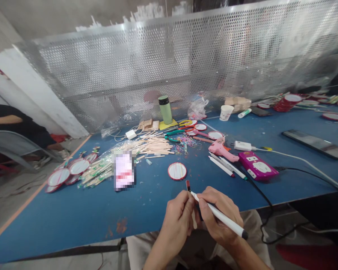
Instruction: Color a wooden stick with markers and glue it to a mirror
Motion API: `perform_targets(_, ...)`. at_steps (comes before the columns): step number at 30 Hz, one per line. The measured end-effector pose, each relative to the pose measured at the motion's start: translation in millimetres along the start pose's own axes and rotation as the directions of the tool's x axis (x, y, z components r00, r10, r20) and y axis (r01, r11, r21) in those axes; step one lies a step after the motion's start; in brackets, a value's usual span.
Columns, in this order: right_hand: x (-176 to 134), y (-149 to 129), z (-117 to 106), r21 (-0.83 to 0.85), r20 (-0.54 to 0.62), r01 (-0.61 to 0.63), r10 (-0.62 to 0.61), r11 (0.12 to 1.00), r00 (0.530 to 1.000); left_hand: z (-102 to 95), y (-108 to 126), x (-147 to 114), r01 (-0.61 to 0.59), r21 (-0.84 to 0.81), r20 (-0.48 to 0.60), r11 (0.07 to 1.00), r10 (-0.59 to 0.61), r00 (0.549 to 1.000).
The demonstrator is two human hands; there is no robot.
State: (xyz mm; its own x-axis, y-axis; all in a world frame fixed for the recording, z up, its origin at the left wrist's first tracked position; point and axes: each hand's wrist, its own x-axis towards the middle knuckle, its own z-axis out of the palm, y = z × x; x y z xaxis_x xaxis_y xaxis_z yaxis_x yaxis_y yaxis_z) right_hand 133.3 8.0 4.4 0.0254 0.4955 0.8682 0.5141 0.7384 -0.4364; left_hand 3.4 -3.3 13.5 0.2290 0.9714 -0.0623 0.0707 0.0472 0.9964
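Near the table's front edge, my left hand pinches a thin wooden craft stick whose upper end is coloured dark red and black. My right hand is closed around a white marker, held like a pen. The marker's tip points at the stick just below its coloured end; whether it touches cannot be made out. Just beyond my hands a round white disc with a red rim lies flat on the blue table.
Wooden sticks, rim-edged discs and a pixelated packet lie left. Right are pens, a pink glue gun, a purple power strip with cables and a phone. A green bottle stands behind.
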Motion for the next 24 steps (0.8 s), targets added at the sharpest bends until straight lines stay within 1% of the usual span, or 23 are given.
perform_targets(6, 0.1, 0.9, 0.2, 0.013, 0.033, 0.012, -0.013, 1.0, 0.999, 1.3, 1.6, 0.5, -0.002, -0.017, -0.001, 1.0, 0.002, 1.0)
perform_targets(12, 1.8, -0.2, -0.2, 0.019, 0.0, -0.003, 0.003, 1.0, 1.0, 1.5, 2.7, 0.5, 0.007, -0.015, -0.003, 1.0, -0.007, 1.0)
perform_targets(18, 1.3, -0.1, 0.0, -0.003, 0.022, 0.008, -0.008, 1.0, 1.0, 0.9, 1.0, 0.8, 0.011, -0.007, -0.007, 1.0, -0.011, 1.0)
perform_targets(24, 0.2, 0.5, 0.0, 0.005, -0.002, -0.006, 0.006, 1.0, 1.0, 1.0, 2.9, -0.1, 0.021, 0.001, -0.005, 1.0, -0.021, 1.0)
